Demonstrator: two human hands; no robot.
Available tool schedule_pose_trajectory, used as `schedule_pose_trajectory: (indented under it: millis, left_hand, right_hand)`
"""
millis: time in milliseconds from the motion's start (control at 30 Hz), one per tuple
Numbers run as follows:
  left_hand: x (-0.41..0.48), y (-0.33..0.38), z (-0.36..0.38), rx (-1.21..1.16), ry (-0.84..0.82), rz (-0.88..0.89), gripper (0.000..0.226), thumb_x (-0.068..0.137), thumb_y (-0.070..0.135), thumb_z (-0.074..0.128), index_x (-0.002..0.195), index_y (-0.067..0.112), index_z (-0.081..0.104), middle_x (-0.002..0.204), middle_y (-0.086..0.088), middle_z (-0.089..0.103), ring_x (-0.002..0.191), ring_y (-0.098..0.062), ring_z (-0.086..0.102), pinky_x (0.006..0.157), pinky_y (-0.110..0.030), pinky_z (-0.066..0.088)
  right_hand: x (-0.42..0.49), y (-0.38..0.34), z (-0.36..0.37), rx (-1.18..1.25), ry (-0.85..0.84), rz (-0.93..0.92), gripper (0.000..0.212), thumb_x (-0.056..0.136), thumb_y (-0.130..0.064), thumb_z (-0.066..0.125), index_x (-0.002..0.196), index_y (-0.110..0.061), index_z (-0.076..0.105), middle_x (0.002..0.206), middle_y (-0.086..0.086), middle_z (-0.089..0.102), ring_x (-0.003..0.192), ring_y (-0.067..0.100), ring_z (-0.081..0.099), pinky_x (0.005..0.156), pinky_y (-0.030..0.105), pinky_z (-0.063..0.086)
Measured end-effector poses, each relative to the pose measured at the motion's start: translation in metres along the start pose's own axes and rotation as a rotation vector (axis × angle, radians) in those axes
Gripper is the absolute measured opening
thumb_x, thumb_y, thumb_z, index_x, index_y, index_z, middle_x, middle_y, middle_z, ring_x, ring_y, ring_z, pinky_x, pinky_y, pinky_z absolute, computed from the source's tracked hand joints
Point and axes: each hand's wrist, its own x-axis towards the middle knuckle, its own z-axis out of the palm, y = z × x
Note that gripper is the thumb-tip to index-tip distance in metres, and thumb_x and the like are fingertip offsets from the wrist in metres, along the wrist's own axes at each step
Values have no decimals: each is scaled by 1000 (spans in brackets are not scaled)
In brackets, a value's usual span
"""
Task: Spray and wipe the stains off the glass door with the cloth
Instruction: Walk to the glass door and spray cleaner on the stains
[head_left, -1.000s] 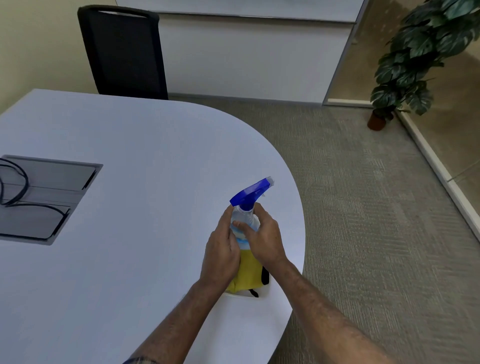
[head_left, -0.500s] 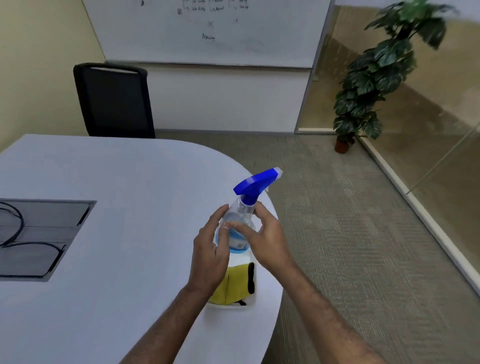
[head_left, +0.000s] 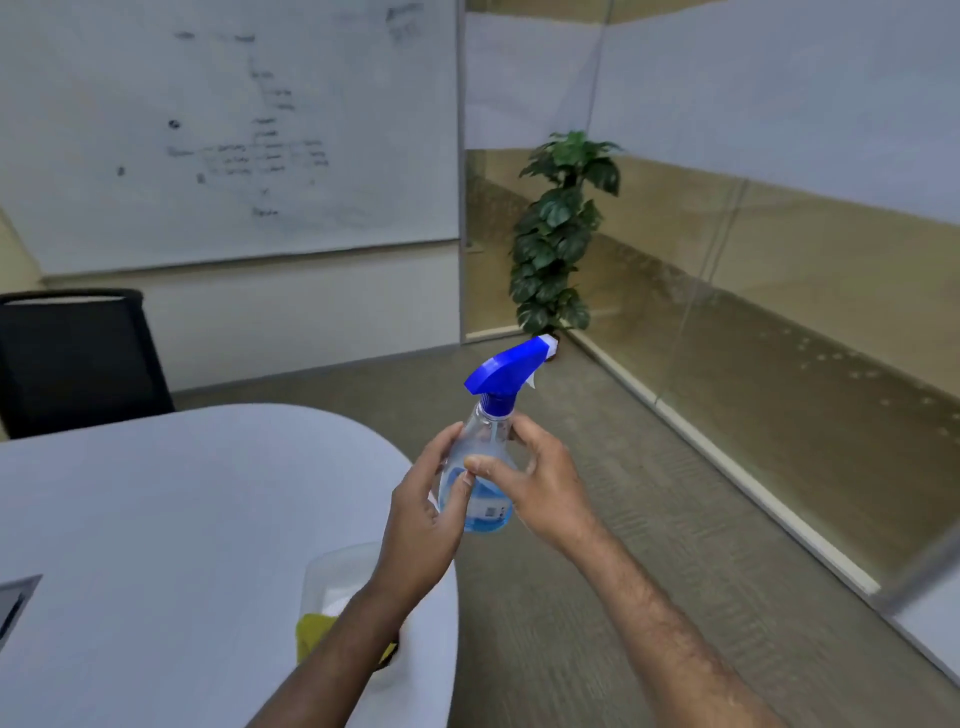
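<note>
At frame centre we held the spray bottle upright, our left hand and right hand both curled around its body.

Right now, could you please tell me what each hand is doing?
Left hand: closed on the spray bottle.
Right hand: closed on the same spray bottle.

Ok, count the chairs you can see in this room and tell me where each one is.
1. A black chair stands at the far left, behind the white table and below the whiteboard. Others may sit outside the view or behind the person.
</note>
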Motion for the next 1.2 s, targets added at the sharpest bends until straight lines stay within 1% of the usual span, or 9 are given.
schedule_pose_trajectory:
  millis: [100,267,467,633,767,867,967,1100,1200]
  left_hand:
    - [-3,37,43,-36,-75,53,47,103,16,61,147,28,53,140,21,62,131,6,57,102,-10,48]
    - [-22,96,133,-126,-205,97,44,102,13,63,144,26,55,137,17,65,129,1,60,101,-13,49]
    - [-61,153,263,-214,-373,102,41,101,13,64,138,27,55,131,17,68,125,-5,63,102,-23,51]
    - [-92,194,377,-318,-534,138,35,100,4,63,128,24,58,123,9,71,117,-13,68,100,-27,53]
    - [-107,226,465,-403,-681,160,34,99,7,64,129,22,57,125,7,71,120,-14,67,104,-30,54]
    - [-115,249,529,-470,-811,172,38,97,18,64,133,23,54,131,6,69,125,-15,65,103,-29,54]
    - [-120,267,592,-520,-923,199,40,98,23,64,136,26,53,134,5,69,126,-17,65,100,-29,55]
    - [-126,296,674,-594,-1053,211,47,96,23,64,141,26,51,142,5,65,135,-16,60,110,-35,50]
    - [-137,325,733,-675,-1129,227,48,96,22,65,142,26,50,146,7,62,140,-14,56,114,-37,46]
  right_hand:
    - [-21,-5,-59,-10,50,-12,30,84,-40,76,114,-39,69,112,-16,74,113,1,66,99,39,56]
    - [-69,-4,-165,-11,126,-10,25,88,-27,76,112,-33,71,108,-17,76,105,-6,67,91,25,53]
    - [-145,20,-293,-25,283,17,25,90,-26,73,113,-36,70,110,-15,76,107,-1,69,98,40,58]
    - [-208,51,-393,27,446,60,30,93,-13,72,121,-24,69,114,-5,75,113,12,70,104,45,55]
    - [-248,71,-468,55,589,93,43,95,-16,72,135,-29,64,129,-11,72,126,6,64,98,25,55]
    - [-274,83,-523,62,694,97,44,96,-10,72,127,-40,64,125,-22,73,123,-4,63,103,18,50]
    - [-293,99,-574,43,796,117,41,96,-11,72,126,-38,64,126,-22,72,126,-2,63,111,27,48]
    - [-317,115,-637,52,974,121,44,95,-19,75,136,-29,63,134,-12,71,133,9,61,119,45,43]
    - [-337,121,-688,49,1096,113,42,96,-18,74,134,-30,62,136,-13,70,134,6,60,120,43,43]
